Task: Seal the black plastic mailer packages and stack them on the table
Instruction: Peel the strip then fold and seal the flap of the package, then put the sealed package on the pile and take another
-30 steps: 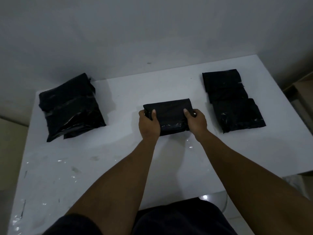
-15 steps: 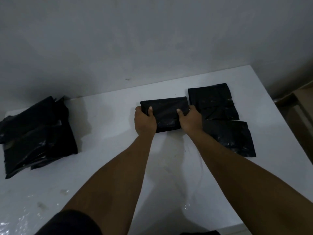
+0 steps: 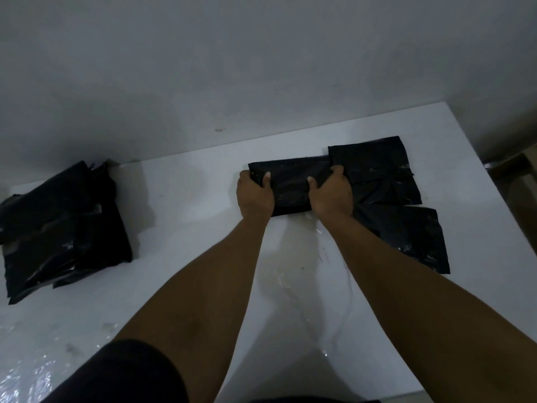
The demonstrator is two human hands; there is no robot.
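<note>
A black mailer package (image 3: 290, 181) is held between both hands over the white table (image 3: 189, 228). My left hand (image 3: 255, 194) grips its left end, thumb on top. My right hand (image 3: 331, 196) grips its right end, thumb on top, where the package meets two flat black mailers: one at the back right (image 3: 377, 170) and one nearer me (image 3: 406, 239). A heap of several black mailers (image 3: 61, 228) lies at the table's left side.
A grey wall (image 3: 261, 68) rises right behind the table. Clear plastic film (image 3: 313, 286) lies crumpled on the table between my forearms and at the near left corner. A brown box (image 3: 520, 184) stands beyond the table's right edge.
Both hands have carried the package to the right, from the table's middle up against the two mailers on the right. My view has swung right too.
</note>
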